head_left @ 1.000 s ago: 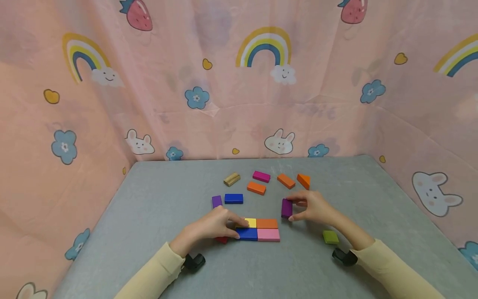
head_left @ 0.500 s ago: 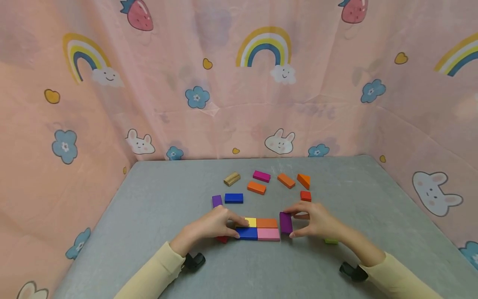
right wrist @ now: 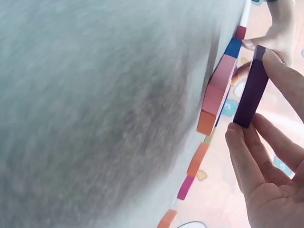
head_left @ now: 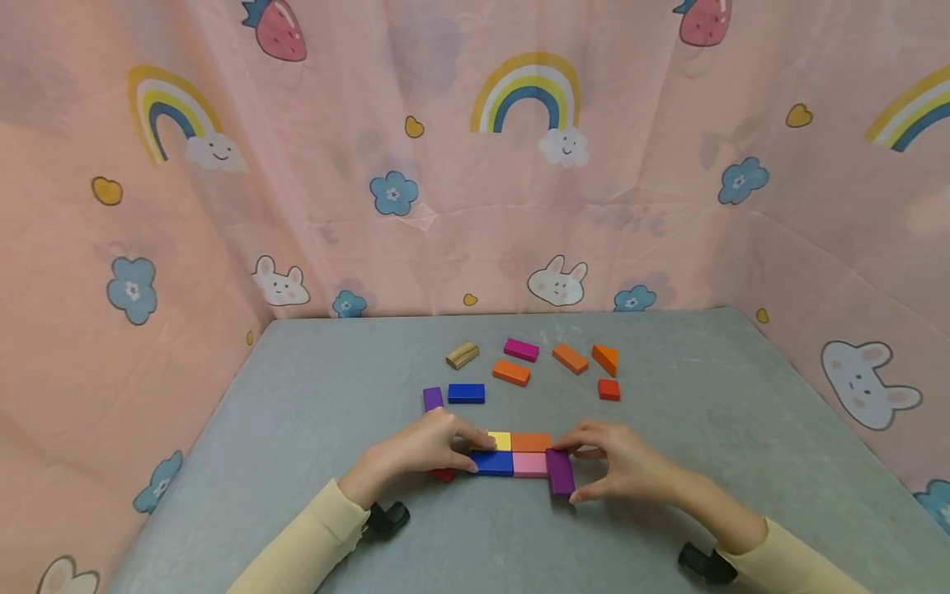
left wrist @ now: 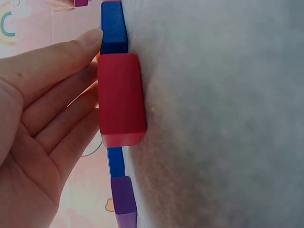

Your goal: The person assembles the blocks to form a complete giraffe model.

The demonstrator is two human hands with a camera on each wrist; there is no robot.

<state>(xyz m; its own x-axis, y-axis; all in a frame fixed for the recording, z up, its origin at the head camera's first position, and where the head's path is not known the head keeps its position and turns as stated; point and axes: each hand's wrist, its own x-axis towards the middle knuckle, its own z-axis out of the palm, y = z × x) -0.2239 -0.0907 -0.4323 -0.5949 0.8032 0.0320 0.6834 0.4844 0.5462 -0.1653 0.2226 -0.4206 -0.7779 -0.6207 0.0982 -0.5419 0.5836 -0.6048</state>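
Right hand point(head_left: 623, 466) pinching dark purple block point(head_left: 560, 471) end to end, beside pink block point(head_left: 529, 464); left hand point(head_left: 423, 445) loosely curled, fingertips on blue block point(head_left: 491, 463).

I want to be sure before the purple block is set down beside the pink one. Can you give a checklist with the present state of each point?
1. Right hand grips the purple block between thumb and fingers: ok.
2. Left hand steadies the blue block and yellow block: ok.
3. Purple block flush against the pink block: not ok; the right wrist view shows a gap.
4. Purple block flat on the table: cannot tell.
5. Red block under the left fingers, away from the landing spot: ok.
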